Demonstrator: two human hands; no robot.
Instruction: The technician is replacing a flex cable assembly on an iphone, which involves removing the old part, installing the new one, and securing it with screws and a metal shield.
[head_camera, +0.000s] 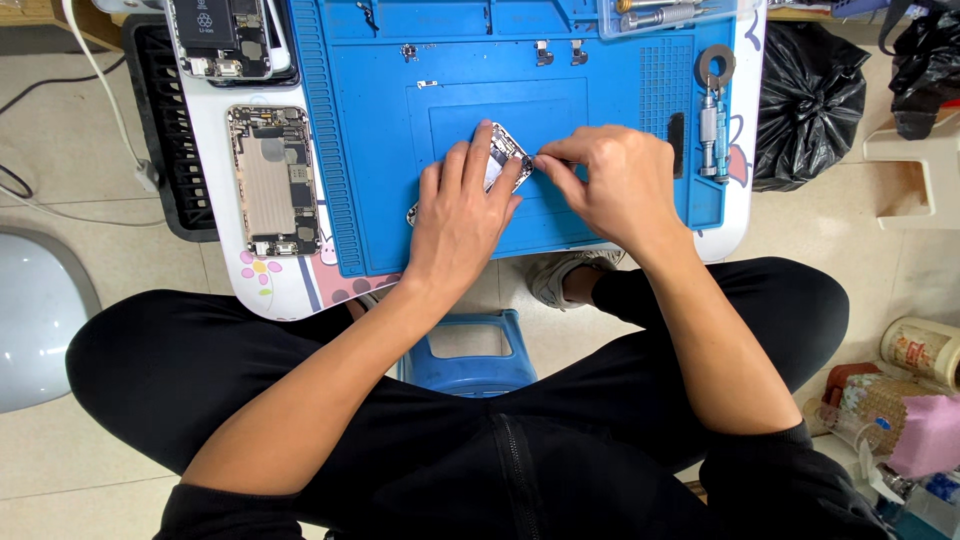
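- Left hand (462, 215) lies flat on a small phone part (497, 165), fingers spread over it, pressing it to the blue mat (370, 160); nothing clasped in its grip.
- Right hand (612, 180) meets the part's upper right corner, thumb and forefinger pinched together there; what the grip pinches is too small to tell.
- Part sits mid-mat, mostly hidden under the left hand.
- Open phone shell (274, 180) lies on the white tabletop (215, 150), left of the mat, well apart from the hands.
- Second opened phone (225, 38) at top left.
- Screwdrivers (714, 135) along the mat's right edge.
- Blue stool (468, 355) between the knees.
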